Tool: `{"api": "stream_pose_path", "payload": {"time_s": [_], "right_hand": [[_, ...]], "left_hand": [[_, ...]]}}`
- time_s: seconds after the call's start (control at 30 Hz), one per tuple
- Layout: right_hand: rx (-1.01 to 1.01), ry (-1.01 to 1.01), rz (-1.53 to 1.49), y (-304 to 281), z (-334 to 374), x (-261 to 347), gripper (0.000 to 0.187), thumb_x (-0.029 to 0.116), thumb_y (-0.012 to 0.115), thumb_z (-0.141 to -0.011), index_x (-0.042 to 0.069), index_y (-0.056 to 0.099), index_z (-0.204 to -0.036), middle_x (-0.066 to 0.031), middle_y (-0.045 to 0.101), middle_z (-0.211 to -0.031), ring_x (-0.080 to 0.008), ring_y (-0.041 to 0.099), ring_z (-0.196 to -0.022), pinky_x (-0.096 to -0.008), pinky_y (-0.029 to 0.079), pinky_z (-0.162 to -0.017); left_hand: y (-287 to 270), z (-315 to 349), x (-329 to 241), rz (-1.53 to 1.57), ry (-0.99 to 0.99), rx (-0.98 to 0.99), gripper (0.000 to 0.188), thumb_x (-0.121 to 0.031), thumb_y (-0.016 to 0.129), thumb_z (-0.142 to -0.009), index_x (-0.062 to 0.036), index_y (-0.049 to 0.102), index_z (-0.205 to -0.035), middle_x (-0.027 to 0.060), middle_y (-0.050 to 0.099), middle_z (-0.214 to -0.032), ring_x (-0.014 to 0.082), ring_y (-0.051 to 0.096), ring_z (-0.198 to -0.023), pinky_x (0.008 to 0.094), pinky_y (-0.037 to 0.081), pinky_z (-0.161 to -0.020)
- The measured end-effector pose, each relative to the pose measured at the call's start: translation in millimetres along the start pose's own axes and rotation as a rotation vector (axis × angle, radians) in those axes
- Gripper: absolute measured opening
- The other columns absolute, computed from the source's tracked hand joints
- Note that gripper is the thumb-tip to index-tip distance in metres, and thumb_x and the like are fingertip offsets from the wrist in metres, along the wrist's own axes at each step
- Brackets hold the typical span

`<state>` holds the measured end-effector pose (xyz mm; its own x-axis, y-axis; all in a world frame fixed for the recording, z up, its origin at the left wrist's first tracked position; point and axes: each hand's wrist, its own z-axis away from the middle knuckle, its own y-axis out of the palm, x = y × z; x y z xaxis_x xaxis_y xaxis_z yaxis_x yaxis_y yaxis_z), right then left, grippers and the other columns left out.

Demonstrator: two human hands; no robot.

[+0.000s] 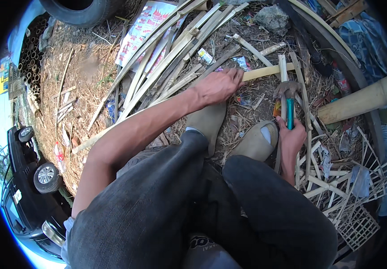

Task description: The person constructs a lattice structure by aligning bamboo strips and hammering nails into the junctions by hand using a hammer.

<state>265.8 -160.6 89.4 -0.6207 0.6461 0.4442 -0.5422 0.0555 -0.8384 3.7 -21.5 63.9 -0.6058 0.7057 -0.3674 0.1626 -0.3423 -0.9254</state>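
Bamboo strip [265,71] gripped by left hand [220,85]; right hand [290,139] fingers closed round teal-handled hammer [288,101]

Single head-worn fisheye view, looking steeply down past the wearer's dark-trousered knees [166,210], close over littered straw-covered ground [81,71], forearms entering from the lower edge, straight edges bending toward the round black rim, no second view sharing the scene

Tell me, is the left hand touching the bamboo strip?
Touching. The head view shows the left hand lying over the bamboo strip, fingers curled on its near end, no gap visible.
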Motion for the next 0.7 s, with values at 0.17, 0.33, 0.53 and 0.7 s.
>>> {"api": "stream_pose_path", "payload": {"time_s": [0.17, 0.33, 0.53, 0.7], "right_hand": [[-0.062, -0.026, -0.003, -17.4, 22.0, -6.6, 0.042, 0.031, 0.088, -0.083, -0.002, 0.065, -0.076, -0.0137, 0.053, -0.056, -0.0266, 0.047, -0.053, -0.0427, 0.042, -0.059], [-0.077, 0.001, 0.004, -19.7, 20.1, 1.9, 0.039, 0.025, 0.087, -0.085, -0.004, 0.063, -0.076, -0.0172, 0.055, -0.059, -0.0361, 0.048, -0.053, -0.0452, 0.043, -0.058], [-0.019, -0.022, 0.049, 0.2, 16.6, -12.0, 0.041, 0.027, 0.087, -0.087, -0.003, 0.061, -0.077, -0.0100, 0.046, -0.057, -0.0203, 0.035, -0.056, -0.0386, 0.036, -0.054], [0.120, 0.001, 0.003, 7.0, 17.9, -18.0, 0.037, 0.021, 0.087, -0.087, -0.004, 0.061, -0.077, -0.0152, 0.048, -0.058, -0.0264, 0.034, -0.054, -0.0409, 0.038, -0.054]], "left_hand": [[-17.1, -4.7, -7.2, 0.015, 0.070, 0.021, 0.044, -0.031, 0.051, -0.109, 0.0071, 0.051, -0.132, 0.0186, 0.061, -0.099, 0.0355, 0.068, -0.094, 0.0459, 0.059, -0.064], [1.7, -42.1, -13.3, 0.033, 0.175, -0.032, 0.047, -0.031, 0.047, -0.110, 0.0112, 0.052, -0.130, 0.0208, 0.066, -0.103, 0.0340, 0.070, -0.096, 0.0421, 0.061, -0.074], [30.1, -40.2, 15.2, 0.075, 0.106, -0.020, 0.051, -0.037, 0.050, -0.108, 0.0070, 0.055, -0.134, 0.0174, 0.066, -0.103, 0.0319, 0.070, -0.097, 0.0421, 0.061, -0.072], [28.5, -35.7, 19.6, 0.128, 0.088, -0.056, 0.051, -0.041, 0.055, -0.106, 0.0000, 0.058, -0.136, 0.0112, 0.064, -0.099, 0.0293, 0.069, -0.092, 0.0413, 0.061, -0.068]]}}
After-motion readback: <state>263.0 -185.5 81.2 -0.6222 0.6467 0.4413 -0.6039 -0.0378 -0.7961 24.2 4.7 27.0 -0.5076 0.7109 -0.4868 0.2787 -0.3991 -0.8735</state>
